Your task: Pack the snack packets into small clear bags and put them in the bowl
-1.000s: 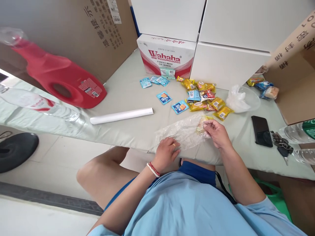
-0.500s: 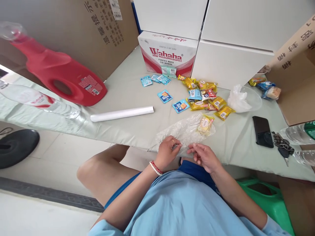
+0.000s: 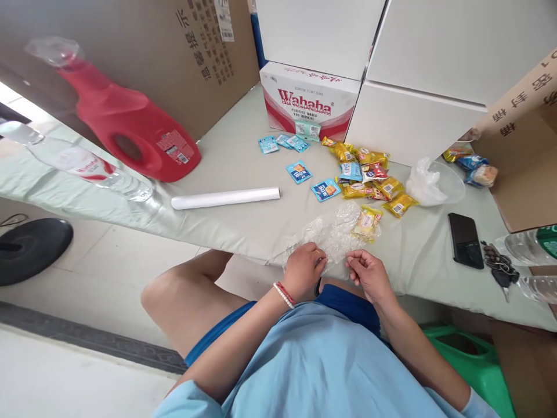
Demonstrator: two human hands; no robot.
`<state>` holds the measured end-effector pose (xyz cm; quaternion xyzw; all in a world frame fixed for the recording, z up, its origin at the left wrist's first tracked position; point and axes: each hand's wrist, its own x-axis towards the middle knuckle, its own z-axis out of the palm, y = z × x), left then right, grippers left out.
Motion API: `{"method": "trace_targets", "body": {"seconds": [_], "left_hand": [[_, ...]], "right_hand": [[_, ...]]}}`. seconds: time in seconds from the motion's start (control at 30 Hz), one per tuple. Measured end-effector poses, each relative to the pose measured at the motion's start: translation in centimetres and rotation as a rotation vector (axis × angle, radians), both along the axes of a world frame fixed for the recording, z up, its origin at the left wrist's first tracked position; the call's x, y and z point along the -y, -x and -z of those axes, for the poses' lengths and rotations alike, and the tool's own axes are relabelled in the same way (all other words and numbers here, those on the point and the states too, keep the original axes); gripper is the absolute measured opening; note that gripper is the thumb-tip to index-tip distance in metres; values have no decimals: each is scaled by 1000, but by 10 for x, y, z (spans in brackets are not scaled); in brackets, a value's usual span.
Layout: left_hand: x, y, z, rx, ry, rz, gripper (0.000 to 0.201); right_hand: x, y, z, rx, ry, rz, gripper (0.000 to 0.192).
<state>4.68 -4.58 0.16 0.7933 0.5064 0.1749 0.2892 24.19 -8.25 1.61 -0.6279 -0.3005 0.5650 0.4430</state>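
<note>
Plastic bag (image 3: 333,235), thin and crinkled, lies at the near edge of the table (image 3: 243,168), with a yellow snack packet (image 3: 368,222) showing through its far end. I have my left hand (image 3: 304,268) pinching the bag's near rim, grip clamped on the film. My right hand (image 3: 369,276) sits just beside it at the mouth, fingers curled together; I cannot tell whether they hold a fold of film or nothing.

To do this well, I judge both pinches should take only one layer each, at opposite sides of the mouth, so the film parts rather than bunches. Film this light clings to itself, so a slow rub between thumb and finger would separate it better than a tug. The packet's weight at the far end should anchor the bag against the table cover.

The cover is pale green, soft and slightly wrinkled. Beyond the bag lies a scatter of glossy foil packets, yellow (image 3: 400,204) and blue (image 3: 325,190), flat and pillow-shaped. A smooth white roll (image 3: 225,198) lies to the left, near a hard red jug (image 3: 130,130) and a clear water bottle (image 3: 82,168). A black phone (image 3: 465,239) and keys (image 3: 496,261) rest to the right.
</note>
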Motion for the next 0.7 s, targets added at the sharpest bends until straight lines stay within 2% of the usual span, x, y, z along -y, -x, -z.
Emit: {"method": "trace_targets", "body": {"seconds": [0.13,0.23,0.33,0.43,0.6,0.7], "left_hand": [[-3,2,-3,18,61,-37,17],[-2,0,-6,-34,45,-17,14],[-1,-3,-8,-109,0,27,13],[-1,-6,-9,-124,10,14,14],[-2,-4,-11,1,116,-93,15],[-1,-4,-17,64,147,-134,15]], "right_hand": [[3,-1,0,84,86,-130,41],[2,0,-1,122,138,-210,38],[-1,2,-1,127,147,-216,36],[-3,3,-1,132,140,-217,37],[-1,3,-1,108,137,-185,46],[-2,6,-4,12,148,-154,57]]}}
